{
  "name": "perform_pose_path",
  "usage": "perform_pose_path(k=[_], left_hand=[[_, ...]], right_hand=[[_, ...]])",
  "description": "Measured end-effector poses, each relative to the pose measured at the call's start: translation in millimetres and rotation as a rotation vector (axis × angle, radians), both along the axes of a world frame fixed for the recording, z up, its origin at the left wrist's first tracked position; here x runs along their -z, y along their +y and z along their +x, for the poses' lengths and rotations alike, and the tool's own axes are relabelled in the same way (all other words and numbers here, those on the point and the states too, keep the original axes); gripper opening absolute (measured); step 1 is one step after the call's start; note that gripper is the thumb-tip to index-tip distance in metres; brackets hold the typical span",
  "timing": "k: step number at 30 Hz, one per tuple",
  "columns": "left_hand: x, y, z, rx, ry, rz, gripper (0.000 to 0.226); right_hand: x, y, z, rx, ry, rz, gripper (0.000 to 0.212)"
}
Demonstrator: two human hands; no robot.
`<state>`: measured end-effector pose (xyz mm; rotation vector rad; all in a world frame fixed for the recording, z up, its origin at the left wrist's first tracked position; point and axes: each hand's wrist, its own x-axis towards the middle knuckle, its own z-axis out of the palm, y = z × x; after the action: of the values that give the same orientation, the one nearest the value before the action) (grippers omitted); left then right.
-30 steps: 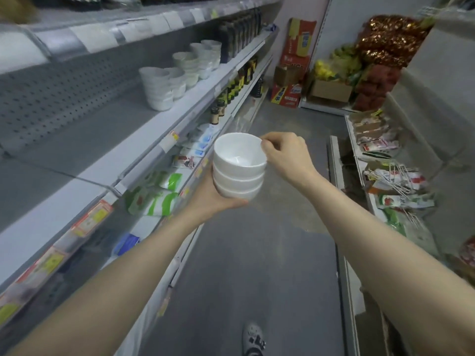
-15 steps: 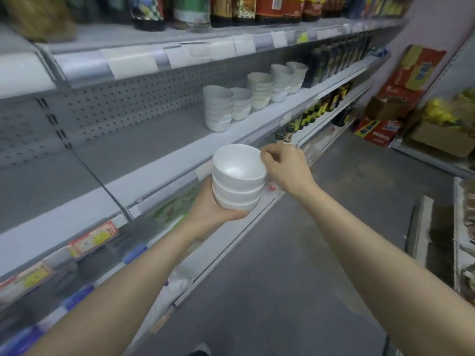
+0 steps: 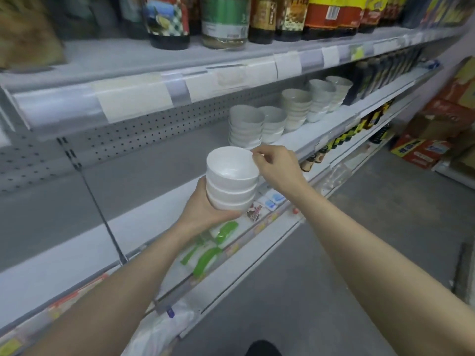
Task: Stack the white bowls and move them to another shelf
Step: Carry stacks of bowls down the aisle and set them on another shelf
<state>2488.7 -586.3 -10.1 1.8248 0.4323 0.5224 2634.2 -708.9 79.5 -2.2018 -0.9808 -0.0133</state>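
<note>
A stack of three white bowls is held in front of the grey middle shelf. My left hand cups the stack from below and behind. My right hand pinches the rim of the top bowl on its right side. Further along the same shelf stand several more stacks of white bowls, with others behind them.
Bottles line the top shelf above. Dark bottles fill the far end of the middle shelf. Green-and-white packets lie on the lower shelf. Red cartons sit on the floor at the aisle's right end.
The view has swung left and up toward the shelving, so the middle shelf and top-shelf bottles now fill the frame. The bowl stack stays in both hands, now closer to the shelf.
</note>
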Motion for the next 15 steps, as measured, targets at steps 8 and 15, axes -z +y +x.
perform_pose_path(k=[8,15], left_hand=[[9.2,45.8,37.6,-0.037,-0.012,0.065,0.081],[35.4,82.4,76.2,-0.160,0.202,0.073,0.056]], right_hand=[[3.2,63.9,55.5,-0.135,-0.149,-0.079,0.037],[19.7,116.3,103.3,-0.194,-0.484,-0.226,0.023]])
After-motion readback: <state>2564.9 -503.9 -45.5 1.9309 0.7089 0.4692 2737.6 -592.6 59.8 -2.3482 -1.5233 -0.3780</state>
